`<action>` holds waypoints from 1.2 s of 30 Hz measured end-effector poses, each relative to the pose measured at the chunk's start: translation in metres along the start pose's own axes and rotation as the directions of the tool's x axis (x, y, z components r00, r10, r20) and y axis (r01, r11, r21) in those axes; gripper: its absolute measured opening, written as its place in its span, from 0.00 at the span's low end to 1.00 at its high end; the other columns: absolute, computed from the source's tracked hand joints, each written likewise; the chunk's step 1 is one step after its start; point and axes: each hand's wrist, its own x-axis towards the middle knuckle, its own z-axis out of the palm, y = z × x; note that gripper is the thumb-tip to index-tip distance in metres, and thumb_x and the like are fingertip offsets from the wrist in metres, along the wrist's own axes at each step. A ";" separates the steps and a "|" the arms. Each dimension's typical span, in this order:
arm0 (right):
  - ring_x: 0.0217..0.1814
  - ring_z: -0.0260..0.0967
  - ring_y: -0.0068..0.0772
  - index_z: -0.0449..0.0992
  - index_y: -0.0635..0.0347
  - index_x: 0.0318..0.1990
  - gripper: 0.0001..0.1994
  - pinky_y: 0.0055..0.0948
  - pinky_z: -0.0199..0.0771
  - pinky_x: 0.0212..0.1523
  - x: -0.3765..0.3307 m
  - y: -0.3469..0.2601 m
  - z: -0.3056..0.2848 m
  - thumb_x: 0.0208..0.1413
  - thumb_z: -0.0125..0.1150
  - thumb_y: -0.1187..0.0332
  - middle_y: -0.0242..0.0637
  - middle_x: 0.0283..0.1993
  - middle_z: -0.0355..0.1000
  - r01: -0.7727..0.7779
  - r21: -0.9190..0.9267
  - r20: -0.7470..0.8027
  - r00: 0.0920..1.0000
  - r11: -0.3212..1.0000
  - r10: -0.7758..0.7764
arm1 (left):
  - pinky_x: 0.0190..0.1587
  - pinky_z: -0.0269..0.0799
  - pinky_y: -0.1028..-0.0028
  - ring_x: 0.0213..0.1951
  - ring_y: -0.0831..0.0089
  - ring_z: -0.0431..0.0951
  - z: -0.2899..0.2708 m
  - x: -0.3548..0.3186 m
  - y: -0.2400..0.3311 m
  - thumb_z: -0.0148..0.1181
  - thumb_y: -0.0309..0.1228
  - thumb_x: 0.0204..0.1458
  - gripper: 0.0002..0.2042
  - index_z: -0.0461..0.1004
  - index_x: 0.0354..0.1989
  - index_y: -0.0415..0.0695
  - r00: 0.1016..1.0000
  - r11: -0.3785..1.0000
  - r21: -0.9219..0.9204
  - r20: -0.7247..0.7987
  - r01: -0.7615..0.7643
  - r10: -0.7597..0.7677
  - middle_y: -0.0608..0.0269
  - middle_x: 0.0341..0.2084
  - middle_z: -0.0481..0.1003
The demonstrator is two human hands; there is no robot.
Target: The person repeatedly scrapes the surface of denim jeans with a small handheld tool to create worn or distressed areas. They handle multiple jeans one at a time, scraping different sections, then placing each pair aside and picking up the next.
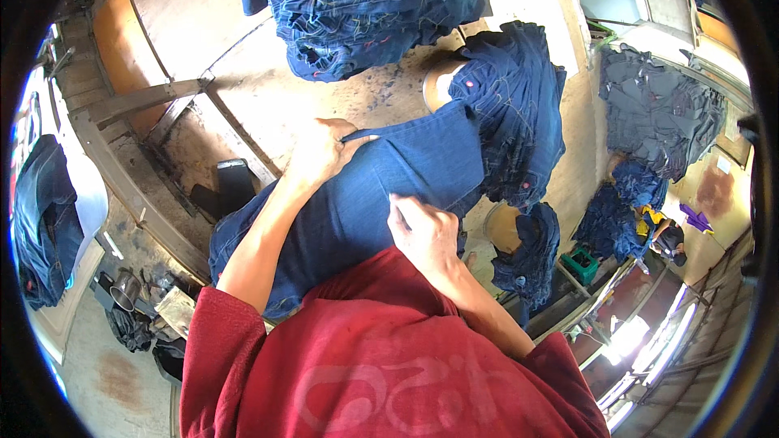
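Background: worn tan surface (300,105), dark stains towards 12 o'clock.
Denim garment (349,211): centre, laid out flat before the wearer, reaching towards 1 o'clock.
Left hand (319,152): at 11 o'clock, pinching the garment's far edge between thumb and fingers.
Right hand (426,234): just below centre at 5 o'clock, fingers curled over the cloth; cannot tell whether it grips.
Denim stack (365,12): 12 o'clock.
Bunched denim (519,105): 2 o'clock, beside the garment.
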 end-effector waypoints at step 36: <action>0.20 0.78 0.33 0.82 0.52 0.41 0.04 0.32 0.78 0.22 0.016 0.016 0.017 0.61 0.70 0.71 0.31 0.21 0.77 0.104 -0.029 -0.011 0.994 0.994 -0.105 | 0.30 0.77 0.61 0.23 0.54 0.82 -0.004 0.003 0.008 0.80 0.40 0.53 0.14 0.87 0.29 0.40 0.994 0.996 -0.009 0.058 0.090 -0.090 0.50 0.20 0.79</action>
